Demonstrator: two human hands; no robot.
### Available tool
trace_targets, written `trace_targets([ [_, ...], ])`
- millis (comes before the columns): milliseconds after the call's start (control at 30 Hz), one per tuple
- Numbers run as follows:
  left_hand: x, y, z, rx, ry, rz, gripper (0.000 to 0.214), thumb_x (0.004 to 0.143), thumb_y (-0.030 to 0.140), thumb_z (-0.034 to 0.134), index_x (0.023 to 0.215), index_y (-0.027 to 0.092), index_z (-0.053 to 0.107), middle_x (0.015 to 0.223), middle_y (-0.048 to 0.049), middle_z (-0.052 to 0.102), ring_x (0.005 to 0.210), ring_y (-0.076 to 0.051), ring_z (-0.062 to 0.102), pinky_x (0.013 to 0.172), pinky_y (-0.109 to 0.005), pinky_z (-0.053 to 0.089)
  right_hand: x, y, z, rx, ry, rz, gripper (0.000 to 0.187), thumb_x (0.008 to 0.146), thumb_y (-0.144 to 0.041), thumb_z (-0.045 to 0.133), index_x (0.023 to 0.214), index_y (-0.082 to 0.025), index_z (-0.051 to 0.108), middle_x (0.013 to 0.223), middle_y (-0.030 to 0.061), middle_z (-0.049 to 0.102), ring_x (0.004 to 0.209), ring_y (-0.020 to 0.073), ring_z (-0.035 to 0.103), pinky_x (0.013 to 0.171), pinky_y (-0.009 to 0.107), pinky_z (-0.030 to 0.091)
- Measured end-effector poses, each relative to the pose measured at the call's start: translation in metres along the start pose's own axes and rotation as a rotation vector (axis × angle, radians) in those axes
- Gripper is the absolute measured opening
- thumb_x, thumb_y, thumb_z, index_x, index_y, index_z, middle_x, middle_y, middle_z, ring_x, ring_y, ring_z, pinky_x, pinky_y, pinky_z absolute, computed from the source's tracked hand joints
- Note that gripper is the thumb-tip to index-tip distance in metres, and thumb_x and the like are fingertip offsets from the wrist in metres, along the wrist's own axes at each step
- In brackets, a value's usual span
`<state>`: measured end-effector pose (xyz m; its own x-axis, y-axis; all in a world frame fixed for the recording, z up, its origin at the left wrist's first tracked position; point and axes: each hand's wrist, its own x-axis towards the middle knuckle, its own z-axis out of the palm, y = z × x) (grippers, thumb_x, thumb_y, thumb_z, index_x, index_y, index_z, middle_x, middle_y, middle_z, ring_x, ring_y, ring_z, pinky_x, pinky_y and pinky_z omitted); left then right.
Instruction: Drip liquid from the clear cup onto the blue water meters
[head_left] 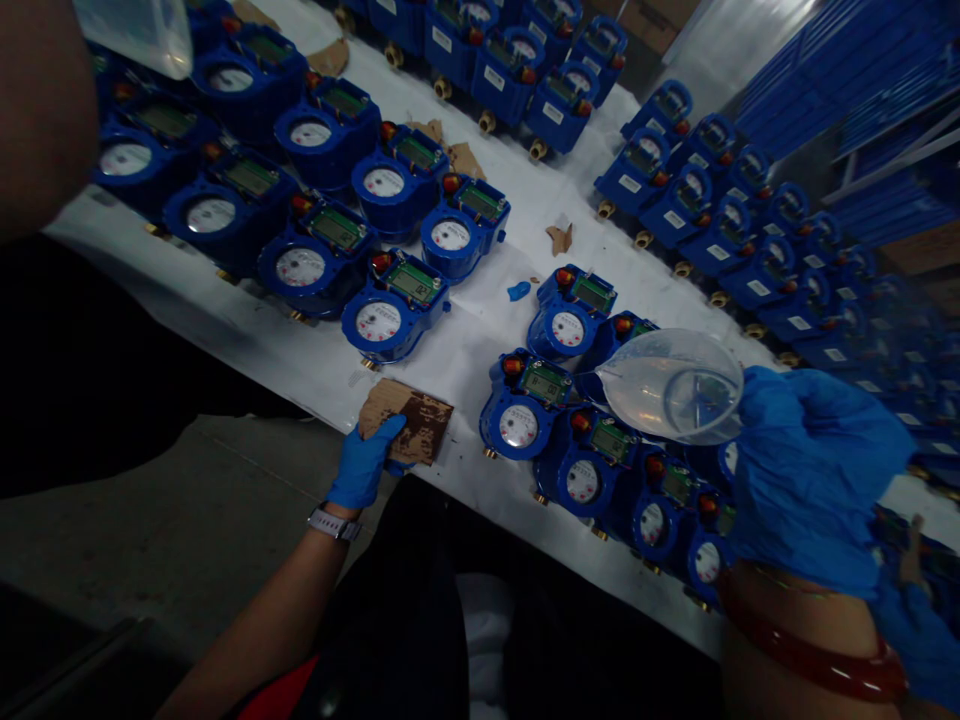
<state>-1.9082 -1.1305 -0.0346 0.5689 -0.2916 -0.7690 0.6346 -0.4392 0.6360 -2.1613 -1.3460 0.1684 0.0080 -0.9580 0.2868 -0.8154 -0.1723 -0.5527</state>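
Observation:
My right hand [814,475], in a blue glove, is closed on a clear plastic jug [675,387] with clear liquid in it. The jug is tilted, its spout over a blue water meter [525,405] at the table's near edge. My left hand [365,462], also gloved, with a watch at the wrist, grips a brown piece of cardboard [411,421] that lies on the white table cover [480,320] at its near edge.
Rows of blue water meters [394,305] with white dials and green boards fill the table. A small blue scrap [518,291] and cardboard bits [559,238] lie between them. Another person's arm [37,100] and a second clear jug [139,30] show at the top left.

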Motion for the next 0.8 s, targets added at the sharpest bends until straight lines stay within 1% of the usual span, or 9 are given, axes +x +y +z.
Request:
trace_targets([
  [100, 0.0005, -0.0003, -0.0002, 0.008, -0.001, 0.007, 0.029, 0.076, 0.022, 0.078, 0.104, 0.016, 0.073, 0.073, -0.0023, 0.078, 0.049, -0.018, 0.068, 0.033, -0.023, 0.047, 0.0011, 0.0011, -0.0001, -0.029, 0.007, -0.006, 0.03, 0.071, -0.041, 0.061, 0.055, -0.018, 0.051, 0.052, -0.0027, 0.038, 0.05, 0.008, 0.034, 0.048, 0.025, 0.027],
  [233, 0.0021, -0.0016, -0.0011, 0.02, -0.009, 0.016, 0.027, 0.076, 0.022, 0.078, 0.101, 0.015, 0.073, 0.072, -0.0026, 0.077, 0.049, -0.019, 0.068, 0.033, -0.024, 0.048, 0.0019, 0.0011, 0.0007, -0.057, 0.01, -0.003, 0.03, 0.07, -0.043, 0.06, 0.054, -0.018, 0.052, 0.052, -0.002, 0.04, 0.05, 0.0088, 0.035, 0.049, 0.026, 0.028],
  [533, 0.0024, -0.0024, -0.0009, 0.021, -0.01, 0.022, 0.027, 0.074, 0.025, 0.079, 0.098, 0.016, 0.072, 0.069, -0.0011, 0.076, 0.046, -0.018, 0.067, 0.032, -0.024, 0.045, 0.0011, 0.0024, -0.0003, -0.03, 0.009, -0.012, 0.03, 0.069, -0.042, 0.061, 0.054, -0.018, 0.052, 0.051, -0.0029, 0.039, 0.05, 0.0084, 0.035, 0.05, 0.026, 0.028],
  [800, 0.0012, -0.0019, -0.0012, 0.014, -0.011, 0.021, 0.032, 0.074, 0.025, 0.08, 0.104, 0.015, 0.073, 0.078, -0.0042, 0.078, 0.051, -0.019, 0.07, 0.034, -0.023, 0.047, -0.0005, 0.0073, -0.0006, -0.007, 0.002, 0.015, 0.029, 0.071, -0.043, 0.063, 0.058, -0.018, 0.055, 0.053, -0.0031, 0.045, 0.05, 0.009, 0.039, 0.053, 0.028, 0.032],
])
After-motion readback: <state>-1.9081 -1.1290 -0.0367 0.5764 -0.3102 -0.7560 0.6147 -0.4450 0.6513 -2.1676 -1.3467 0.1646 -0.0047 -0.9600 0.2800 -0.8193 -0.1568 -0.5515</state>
